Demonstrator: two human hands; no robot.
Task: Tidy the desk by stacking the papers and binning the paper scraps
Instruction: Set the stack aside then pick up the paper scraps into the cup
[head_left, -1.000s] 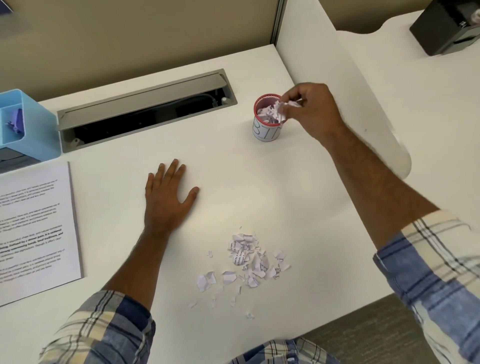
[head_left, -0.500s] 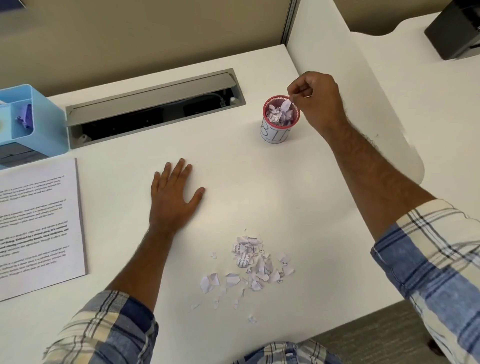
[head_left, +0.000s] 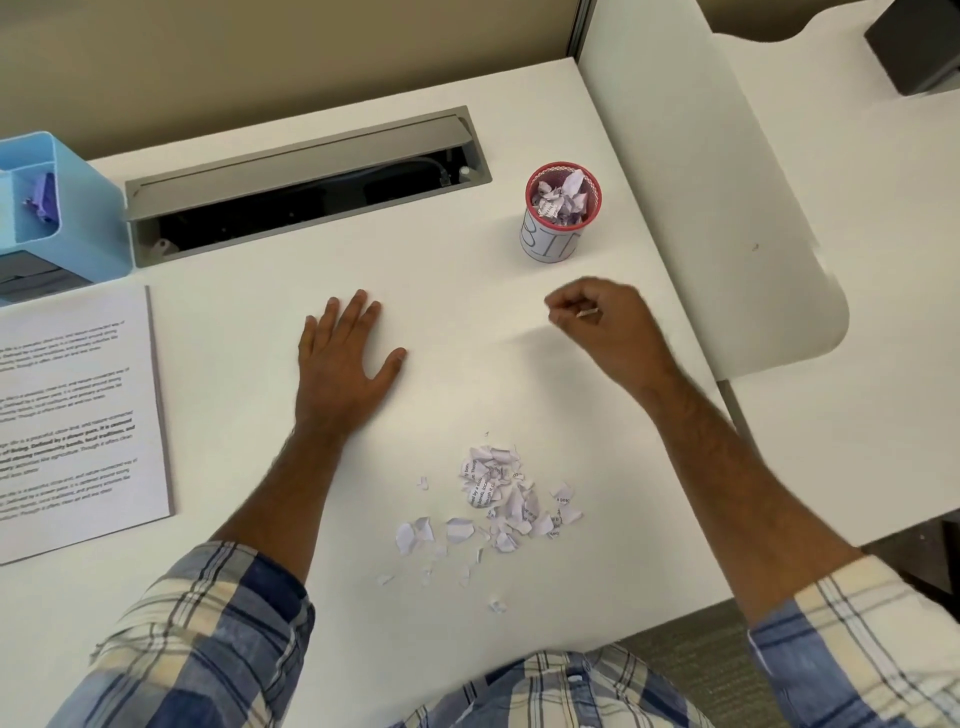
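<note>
Many paper scraps lie in a loose heap on the desk, well apart from the bin on its near side, with smaller bits strewn just beside the heap toward the desk's front edge. The bin, a small red-rimmed cup, stands upright and already holds crumpled scraps. Between bin and heap, nearer the bin, the right hand hangs above the surface, fingers curled; a small pale sliver shows at the fingertips, but whether a scrap is pinched there cannot be told. The left hand rests flat on the desk, fingers straight, well to the left of the bin. Stacked papers lie far left of the bin. Judged step: scrap binning, partly done. The next move calls for a fingertip pinch of the heap, then a carry to the narrow bin mouth.
</note>
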